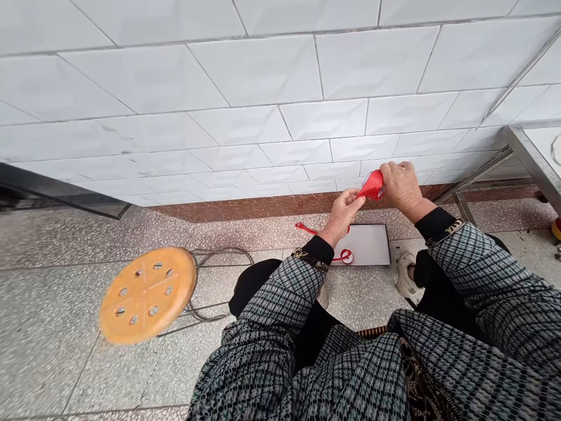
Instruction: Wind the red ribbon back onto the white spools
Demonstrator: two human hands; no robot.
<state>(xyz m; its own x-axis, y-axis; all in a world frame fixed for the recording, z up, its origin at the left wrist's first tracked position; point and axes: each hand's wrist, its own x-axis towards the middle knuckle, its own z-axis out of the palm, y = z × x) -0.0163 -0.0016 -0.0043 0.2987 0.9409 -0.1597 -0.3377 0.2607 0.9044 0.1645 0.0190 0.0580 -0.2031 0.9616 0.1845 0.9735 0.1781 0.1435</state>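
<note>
Red ribbon (pixel 372 185): head view, raised between both hands, above a tray. Left hand (pixel 340 215) grip pinched together on ribbon; right hand (pixel 400 183) grip clamped on it too. Shallow white tray (pixel 371 241), dark rim, on floor (pixel 263 234), partly hidden by left hand; small red-and-white coil (pixel 346 256) inside.

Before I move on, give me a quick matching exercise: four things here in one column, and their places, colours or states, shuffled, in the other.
Things
1. Wide red ribbon
2. Stool
3. Tray
4. Tiled wall

Descriptions
A. White, running across the top of the picture
B. Dark-rimmed, lying on the floor
C. Held in the left hand and the right hand
D. Orange-topped, at the picture's left

Pairs: 1-C, 2-D, 3-B, 4-A
</note>
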